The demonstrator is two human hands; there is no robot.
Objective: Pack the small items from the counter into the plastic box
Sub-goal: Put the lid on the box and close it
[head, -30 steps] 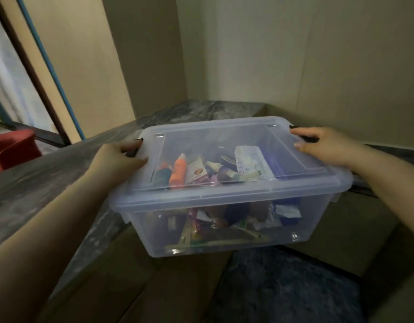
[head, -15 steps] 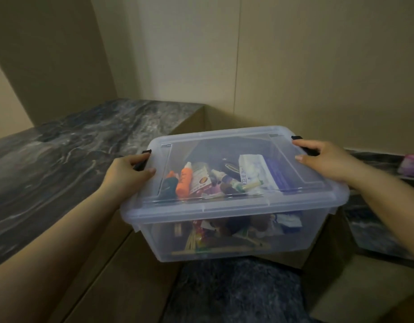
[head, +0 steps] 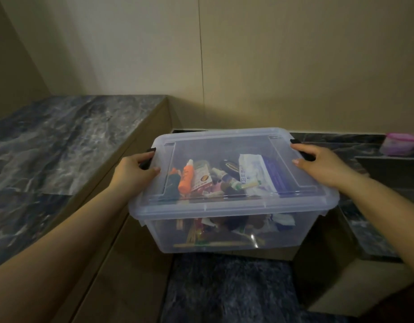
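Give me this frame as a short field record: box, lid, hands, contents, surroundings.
box: clear plastic box, carried in the air
lid: lid on
left hand: left hand grips the left black latch
right hand: right hand grips the right black latch
contents: orange bottle, white packet, other small items
surroundings: marble counter, pink container far right

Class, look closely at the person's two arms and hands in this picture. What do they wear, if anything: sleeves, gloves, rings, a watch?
Both forearms are bare as far as the picture shows them, with no sleeves in view. The left hand and the right hand wear no gloves. No ring, watch or bracelet shows on either. The fingernails look short and unpainted, though the light is dim.
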